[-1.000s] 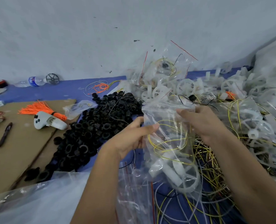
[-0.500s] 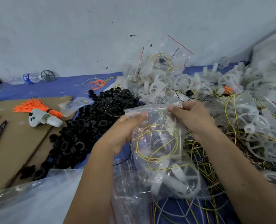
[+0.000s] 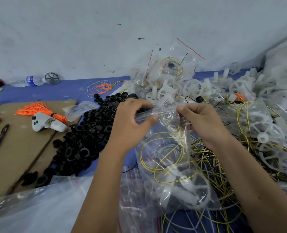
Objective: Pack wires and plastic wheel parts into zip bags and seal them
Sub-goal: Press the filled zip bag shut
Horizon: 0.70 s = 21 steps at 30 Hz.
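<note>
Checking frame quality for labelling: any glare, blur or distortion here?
Head view: lighting soft and even; glare streaks on the zip bag pinched by left hand and right hand; wide-angle bending toward the edges; hands fairly sharp.

Glossy clear plastic zip bag (image 3: pixel 169 158); matt cardboard (image 3: pixel 13 148).

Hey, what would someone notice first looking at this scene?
Centre: the left hand and right hand pinch the top of a zip bag holding yellow wires. Left of them lies a pile of black rings; right, a heap of white wheels.
</note>
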Each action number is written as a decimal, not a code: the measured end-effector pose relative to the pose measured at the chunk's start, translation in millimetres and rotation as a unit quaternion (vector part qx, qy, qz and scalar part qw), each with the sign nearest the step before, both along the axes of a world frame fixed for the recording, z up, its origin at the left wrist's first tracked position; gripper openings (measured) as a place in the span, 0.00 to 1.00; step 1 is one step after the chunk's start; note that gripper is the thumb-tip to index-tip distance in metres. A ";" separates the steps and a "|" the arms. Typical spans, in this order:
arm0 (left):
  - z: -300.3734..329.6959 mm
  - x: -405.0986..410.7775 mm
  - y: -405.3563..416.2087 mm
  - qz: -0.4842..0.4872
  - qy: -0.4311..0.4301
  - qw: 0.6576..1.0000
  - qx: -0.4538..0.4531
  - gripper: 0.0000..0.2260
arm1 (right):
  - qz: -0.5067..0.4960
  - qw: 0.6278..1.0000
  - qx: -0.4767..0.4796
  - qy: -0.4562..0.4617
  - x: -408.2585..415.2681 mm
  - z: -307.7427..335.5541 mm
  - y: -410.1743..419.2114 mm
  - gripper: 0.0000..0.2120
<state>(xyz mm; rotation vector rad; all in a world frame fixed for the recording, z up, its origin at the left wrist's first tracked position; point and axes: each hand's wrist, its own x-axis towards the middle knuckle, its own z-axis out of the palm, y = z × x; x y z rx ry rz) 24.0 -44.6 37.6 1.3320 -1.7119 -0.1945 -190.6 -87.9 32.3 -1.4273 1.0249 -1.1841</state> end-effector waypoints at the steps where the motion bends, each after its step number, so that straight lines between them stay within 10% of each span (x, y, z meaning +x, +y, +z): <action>1: 2.7 -2.7 -0.5 -0.011 -0.020 1.000 0.002 0.11 | 0.008 1.000 -0.011 0.006 1.6 2.1 1.5 0.16; 21: 5.6 4.4 5.6 -0.045 -0.073 0.970 0.227 0.25 | -0.028 0.997 -0.068 0.033 1.5 2.3 1.5 0.12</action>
